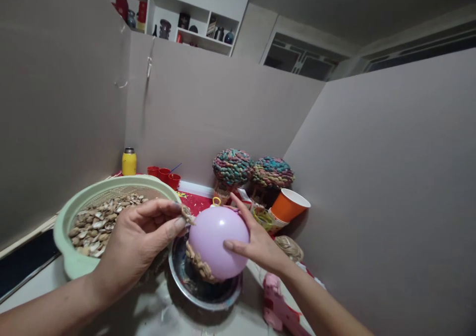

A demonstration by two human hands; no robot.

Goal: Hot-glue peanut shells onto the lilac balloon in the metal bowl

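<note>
A purple balloon [217,237] rests over a metal bowl [208,304], with a band of brown nutshells [201,265] stuck along its lower left side. My right hand [253,239] holds the balloon from the right, thumb on its front and fingers over the top. Just left of the balloon, my left hand [148,232] pinches a small nutshell [188,213] between thumb and forefinger, its tip close to the balloon. Behind my left hand stands a pale green colander [61,232] holding many loose nutshells [92,227], partly hidden by the hand.
A pink glue gun [274,301] lies at the front right. Two multicoloured shell-covered domes [233,166] stand at the back, beside an orange paper tub [290,204]. A yellow bottle [129,162] and red cups [164,174] are back left. Grey panels [208,108] enclose the table.
</note>
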